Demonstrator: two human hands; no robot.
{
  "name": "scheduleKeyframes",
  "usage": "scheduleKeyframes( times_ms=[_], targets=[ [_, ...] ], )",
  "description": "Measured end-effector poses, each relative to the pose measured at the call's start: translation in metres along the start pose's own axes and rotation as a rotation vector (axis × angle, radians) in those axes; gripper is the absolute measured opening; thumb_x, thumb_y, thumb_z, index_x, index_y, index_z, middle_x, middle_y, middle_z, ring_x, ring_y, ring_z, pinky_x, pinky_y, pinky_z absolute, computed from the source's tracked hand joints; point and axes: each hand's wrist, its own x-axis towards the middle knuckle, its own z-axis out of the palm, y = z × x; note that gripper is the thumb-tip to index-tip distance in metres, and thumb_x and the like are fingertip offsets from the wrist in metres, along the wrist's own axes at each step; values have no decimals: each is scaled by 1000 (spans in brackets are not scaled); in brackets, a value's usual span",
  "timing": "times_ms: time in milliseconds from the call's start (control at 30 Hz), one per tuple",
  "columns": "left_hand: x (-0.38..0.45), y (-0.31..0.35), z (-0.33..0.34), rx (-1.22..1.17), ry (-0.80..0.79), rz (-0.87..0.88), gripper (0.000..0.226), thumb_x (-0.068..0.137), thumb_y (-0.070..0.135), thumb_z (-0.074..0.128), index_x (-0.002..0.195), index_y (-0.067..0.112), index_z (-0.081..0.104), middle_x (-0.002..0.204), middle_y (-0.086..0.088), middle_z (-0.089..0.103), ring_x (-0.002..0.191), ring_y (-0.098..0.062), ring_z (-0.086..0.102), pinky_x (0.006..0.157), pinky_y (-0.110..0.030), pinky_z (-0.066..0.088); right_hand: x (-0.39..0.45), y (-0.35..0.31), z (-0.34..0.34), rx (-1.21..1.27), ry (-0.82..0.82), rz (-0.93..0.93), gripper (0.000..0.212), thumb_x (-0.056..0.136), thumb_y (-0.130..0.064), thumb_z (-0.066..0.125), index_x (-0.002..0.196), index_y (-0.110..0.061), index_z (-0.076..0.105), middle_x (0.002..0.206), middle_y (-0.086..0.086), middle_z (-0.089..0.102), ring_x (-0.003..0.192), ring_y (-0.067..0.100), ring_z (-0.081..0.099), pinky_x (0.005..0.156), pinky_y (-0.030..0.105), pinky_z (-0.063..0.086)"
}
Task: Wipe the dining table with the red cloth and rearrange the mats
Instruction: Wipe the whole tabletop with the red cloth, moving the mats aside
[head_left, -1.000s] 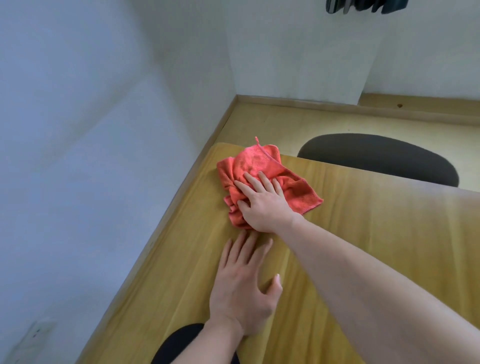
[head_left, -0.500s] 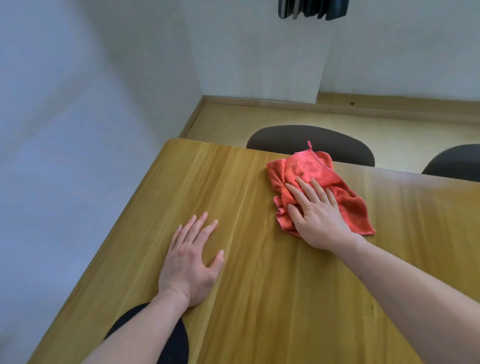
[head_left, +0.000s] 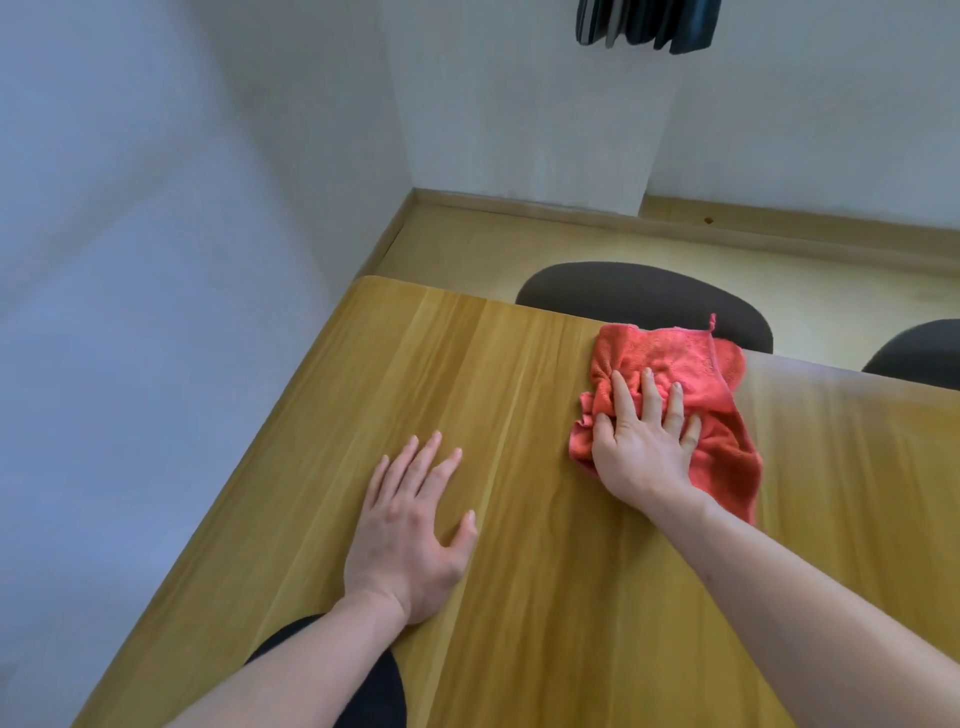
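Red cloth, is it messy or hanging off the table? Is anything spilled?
No spill shows. The red cloth is bunched and wrinkled under the right hand, and its far edge reaches the dining table edge. The left hand rests flat on bare wood. No mats are visible.

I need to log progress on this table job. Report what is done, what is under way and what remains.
Done: cannot tell; the wood shows no clear wiped patch. Under way: the right hand presses the red cloth flat on the dining table near its far edge, while the left hand rests flat on the wood. Left: the rest of the tabletop, and the mats; no mat is in view.
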Motion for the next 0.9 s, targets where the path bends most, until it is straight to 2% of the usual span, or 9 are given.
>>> scheduleKeyframes(
  times_ms=[133,267,433,500,600,733,900],
  targets=[
    [0,1,-1,-9,-6,-1,69,95,64,29,160,42,15,169,18,-2,154,-2,-14,129,-41,2,8,-45,10,-2,-47,-36,64,103,-48,20,161,-37,-3,169,-1,-19,152,32,-27,121,57,-16],
    [0,3,-4,-1,-20,8,73,93,63,30,160,41,13,170,18,-5,153,-2,-19,129,-40,-2,14,-103,24,15,-114,-148,67,101,-45,24,162,-36,-4,168,1,-21,151,34,-30,119,58,-19],
    [0,1,-2,-17,26,11,70,92,59,37,157,35,30,166,14,23,156,-6,4,129,-38,5,18,-163,40,-13,-229,-342,68,99,-44,26,161,-39,-2,168,0,-22,149,35,-32,118,61,-20],
    [0,1,-2,-8,33,13,68,92,58,39,156,35,32,165,13,27,155,-6,10,129,-37,5,19,-171,43,-27,-241,-403,67,100,-45,27,161,-40,1,169,0,-20,150,35,-31,118,60,-20],
    [0,2,-2,-19,30,8,67,92,58,39,155,37,29,165,15,25,155,-4,7,129,-36,6,17,-163,43,-14,-204,-458,64,101,-49,26,162,-40,7,170,-2,-13,153,32,-25,120,58,-17],
    [1,1,-1,-31,16,0,71,92,61,37,158,38,25,167,17,16,155,0,-5,129,-37,2,4,-129,42,36,-99,-508,62,101,-54,25,161,-39,15,171,-6,0,156,24,-17,124,53,-13],
    [0,1,1,-14,22,7,70,92,60,37,158,42,24,169,20,7,155,1,-7,129,-35,1,-14,-72,36,39,0,-467,62,101,-58,22,161,-40,16,170,-12,4,156,17,-15,126,49,-8]
  ],
)
